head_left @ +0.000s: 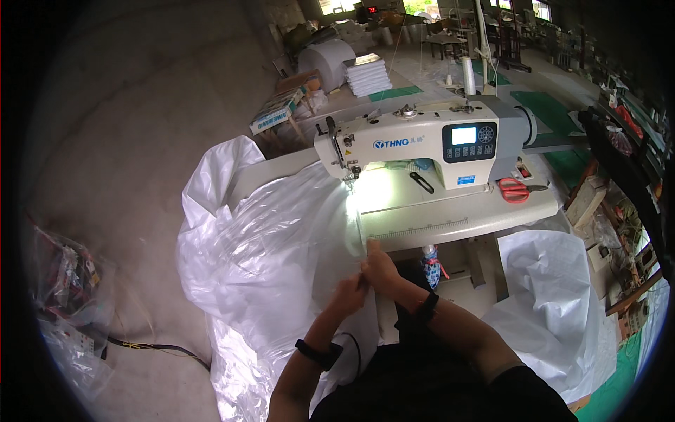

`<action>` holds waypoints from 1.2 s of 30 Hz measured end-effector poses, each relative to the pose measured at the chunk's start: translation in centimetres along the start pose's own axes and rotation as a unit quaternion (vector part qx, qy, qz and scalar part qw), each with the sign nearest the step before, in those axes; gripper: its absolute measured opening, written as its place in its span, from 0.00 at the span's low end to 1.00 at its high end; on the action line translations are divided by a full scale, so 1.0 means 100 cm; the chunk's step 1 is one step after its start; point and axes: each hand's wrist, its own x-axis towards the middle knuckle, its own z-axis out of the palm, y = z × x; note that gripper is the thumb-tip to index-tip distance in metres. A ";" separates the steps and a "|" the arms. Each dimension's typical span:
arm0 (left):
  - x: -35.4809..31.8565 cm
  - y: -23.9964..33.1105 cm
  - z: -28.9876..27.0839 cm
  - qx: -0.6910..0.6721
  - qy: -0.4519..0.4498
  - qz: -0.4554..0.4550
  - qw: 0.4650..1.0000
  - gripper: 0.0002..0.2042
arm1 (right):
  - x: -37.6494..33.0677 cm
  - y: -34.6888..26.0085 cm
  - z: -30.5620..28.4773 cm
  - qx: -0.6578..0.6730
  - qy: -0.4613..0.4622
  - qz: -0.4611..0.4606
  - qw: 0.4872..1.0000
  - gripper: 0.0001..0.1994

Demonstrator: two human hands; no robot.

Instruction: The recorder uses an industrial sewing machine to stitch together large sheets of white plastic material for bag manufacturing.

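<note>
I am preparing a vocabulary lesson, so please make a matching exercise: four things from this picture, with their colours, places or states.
1. Scissors
2. Snips
3. Thread spool
4. Left hand and right hand

A. white, upright
B. close together at the sheeting
C. with red handles
D. black, under the arm of the sewing machine

Pairs: 1-C; 2-D; 3-A; 4-B

Dull grey floor (133, 190) with green patches (547, 109), bright windows (422, 8) far back.

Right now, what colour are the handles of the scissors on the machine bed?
Red scissors handles, seen in the head view.
</note>
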 end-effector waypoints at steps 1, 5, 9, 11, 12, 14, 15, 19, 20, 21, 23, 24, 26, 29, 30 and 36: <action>-0.002 -0.003 0.001 -0.036 0.001 -0.007 0.999 0.13 | 0.002 -0.001 0.000 0.013 -0.006 -0.030 0.999 0.18; -0.019 -0.018 -0.006 0.022 0.045 0.073 0.996 0.12 | -0.002 -0.010 0.002 -0.227 -0.050 -0.076 0.970 0.31; -0.047 -0.031 -0.034 0.126 0.198 0.118 0.965 0.12 | 0.000 -0.020 0.011 -0.306 -0.061 -0.095 0.945 0.29; -0.060 -0.031 -0.048 0.128 0.314 0.101 0.935 0.12 | 0.011 -0.022 0.015 -0.299 -0.042 -0.107 0.947 0.29; -0.068 -0.029 -0.050 0.129 0.318 0.111 0.933 0.12 | 0.017 -0.022 0.017 -0.301 -0.035 -0.105 0.947 0.28; -0.089 -0.023 -0.050 -0.021 0.206 -0.041 0.977 0.10 | 0.031 -0.023 0.020 -0.314 -0.025 -0.113 0.942 0.27; -0.098 -0.020 -0.046 -0.038 0.144 -0.044 0.988 0.13 | 0.038 -0.024 0.021 -0.337 -0.019 -0.103 0.936 0.27; -0.127 -0.012 -0.025 0.071 0.022 -0.045 0.996 0.23 | 0.065 -0.030 0.017 -0.342 -0.045 -0.094 0.934 0.25; -0.131 -0.014 -0.022 0.070 0.032 -0.043 0.996 0.23 | 0.070 -0.032 0.016 -0.344 -0.038 -0.101 0.933 0.24; -0.134 -0.016 -0.020 0.081 0.002 -0.061 0.995 0.23 | 0.075 -0.033 0.015 -0.354 -0.036 -0.097 0.929 0.23; -0.139 -0.024 -0.016 0.088 -0.028 -0.079 0.993 0.24 | 0.087 -0.036 0.013 -0.355 -0.051 -0.087 0.929 0.22; -0.142 -0.029 -0.015 0.149 0.023 -0.062 0.987 0.22 | 0.093 -0.037 0.013 -0.367 -0.055 -0.067 0.926 0.21; -0.147 -0.040 -0.014 0.208 0.074 -0.047 0.974 0.20 | 0.105 -0.039 0.013 -0.361 -0.062 -0.075 0.927 0.20; -0.148 -0.053 -0.013 0.329 0.005 -0.032 0.944 0.13 | 0.121 -0.040 0.011 -0.341 -0.064 -0.061 0.936 0.18; -0.146 -0.056 -0.013 0.349 0.000 -0.020 0.937 0.11 | 0.127 -0.042 0.010 -0.337 -0.068 -0.033 0.938 0.17; -0.123 -0.057 -0.022 0.280 0.066 -0.001 0.958 0.06 | 0.146 -0.048 0.004 -0.319 -0.107 0.008 0.942 0.09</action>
